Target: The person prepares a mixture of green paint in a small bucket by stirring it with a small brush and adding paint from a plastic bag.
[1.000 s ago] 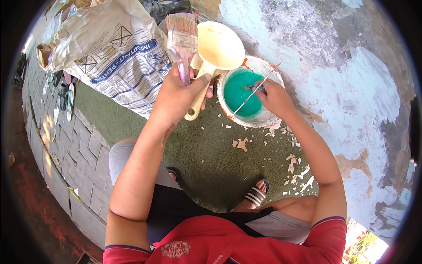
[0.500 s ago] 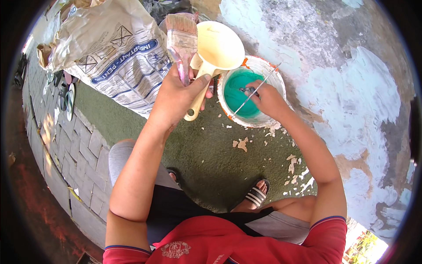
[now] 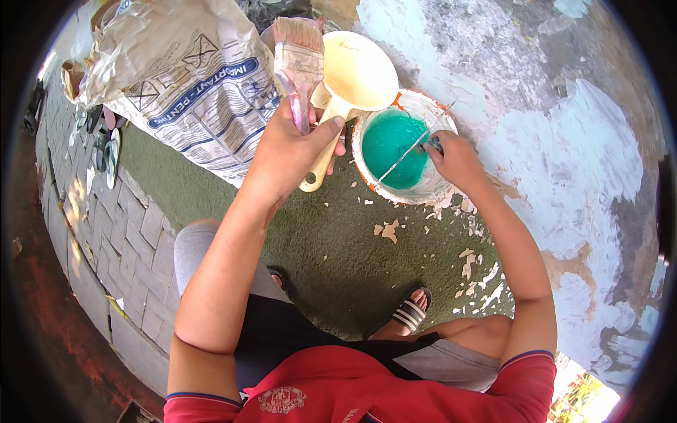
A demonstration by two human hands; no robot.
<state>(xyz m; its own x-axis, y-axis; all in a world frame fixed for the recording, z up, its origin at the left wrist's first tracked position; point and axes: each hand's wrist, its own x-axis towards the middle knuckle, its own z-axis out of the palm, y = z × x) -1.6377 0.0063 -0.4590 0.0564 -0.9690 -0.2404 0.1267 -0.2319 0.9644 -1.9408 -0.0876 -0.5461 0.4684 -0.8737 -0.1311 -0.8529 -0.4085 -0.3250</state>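
Observation:
My left hand (image 3: 296,144) grips a pink-handled paintbrush (image 3: 298,67) with pale, worn bristles, together with a cream plastic dipper (image 3: 357,65) whose long handle hangs below my fingers. My right hand (image 3: 451,158) is closed on a small dark tool (image 3: 436,143) over a white bucket (image 3: 441,185) with an orange-streaked rim. Green liquid paint (image 3: 389,144) fills part of the bucket, and a thin paint-spattered rod (image 3: 397,163) crosses it diagonally. The lower end of the dark tool is hard to make out.
A large printed paper sack (image 3: 197,92) leans at upper left, with sandals (image 3: 113,154) beside it on grey pavers (image 3: 127,240). A paint-patched grey surface (image 3: 550,162) spans the right. Paint flakes (image 3: 388,231) are scattered on the green ground (image 3: 331,261) near my feet.
My right hand first swung left inside the bucket and is now back toward its right side. The brush and dipper in my left hand sit slightly further right.

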